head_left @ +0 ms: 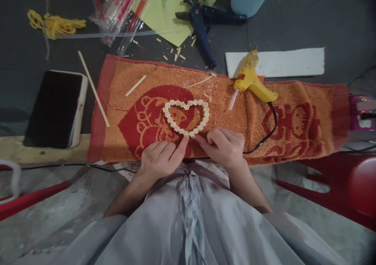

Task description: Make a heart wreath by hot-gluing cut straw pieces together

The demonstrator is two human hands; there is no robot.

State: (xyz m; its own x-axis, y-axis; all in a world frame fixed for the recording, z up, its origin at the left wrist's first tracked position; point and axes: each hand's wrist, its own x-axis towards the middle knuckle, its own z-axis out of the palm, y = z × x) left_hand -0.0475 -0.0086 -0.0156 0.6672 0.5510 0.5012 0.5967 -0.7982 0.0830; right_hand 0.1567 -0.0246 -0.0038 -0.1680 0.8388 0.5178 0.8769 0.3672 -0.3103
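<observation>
A pale heart-shaped outline (pixel 206 109), built of many small wooden stick pieces, lies on an orange and red towel (pixel 111 139) with its point toward me. My left hand (pixel 163 157) pinches the lower tip from the left, its other fingers curled under. From the right, my right hand (pixel 225 145) is closed with thumb and forefinger at that same tip. Thin wooden sticks lie beside the heart: a short stick (pixel 135 85) to its upper left and a thin sliver (pixel 201 81) above it. To the right rests a yellow glue gun (pixel 252 81) with a clear glue stick in its back.
Behind the towel are dark blue cutters (pixel 202 34), a white strip (pixel 293 62), a bottle of blue liquid (pixel 251 0), yellow paper (pixel 179 32), plastic packets (pixel 117 14) and yellow string (pixel 55 24). A phone (pixel 54 108) and a long stick (pixel 93 89) lie left.
</observation>
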